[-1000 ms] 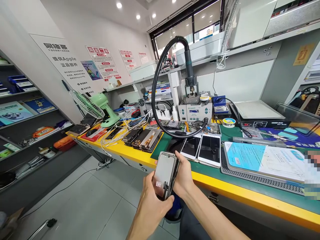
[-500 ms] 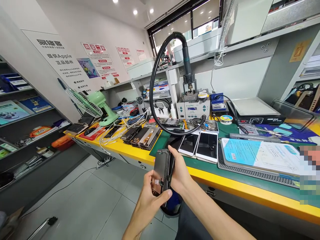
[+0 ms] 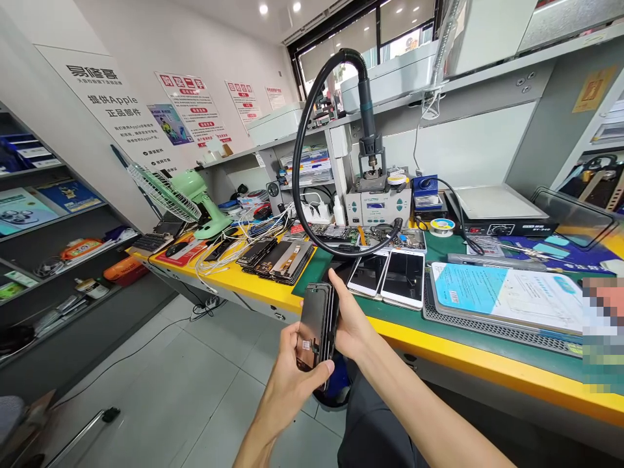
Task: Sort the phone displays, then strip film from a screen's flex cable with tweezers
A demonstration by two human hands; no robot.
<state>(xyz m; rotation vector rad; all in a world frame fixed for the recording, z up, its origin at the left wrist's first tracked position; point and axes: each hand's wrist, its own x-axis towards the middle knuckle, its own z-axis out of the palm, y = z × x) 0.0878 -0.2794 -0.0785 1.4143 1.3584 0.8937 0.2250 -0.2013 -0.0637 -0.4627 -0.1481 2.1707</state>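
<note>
A stack of phone screens (image 3: 313, 322) is held tilted between my two hands, in front of the bench edge. My left hand (image 3: 292, 370) grips its lower end, with the thumb across the bottom corner. Along the right side and top, my right hand (image 3: 348, 322) is closed round the stack. The front panel shows a dark back with a small white label and a short flex cable. How many panels are in the stack I cannot tell. Just beyond my right hand, two white phones (image 3: 402, 278) lie face up on the green mat (image 3: 312, 276).
More phone screens (image 3: 287, 262) are piled on the yellow bench, left of the mat. A hot air station (image 3: 377, 207) with a looping black hose (image 3: 296, 162) stands behind. White cables (image 3: 219, 260) and a green fan (image 3: 209, 208) are farther left. Packaged sheets (image 3: 507, 292) lie at right.
Both hands still hold the stack, in nearly the same pose. The camera view has shifted slightly; the bench sits a little higher in the picture.
</note>
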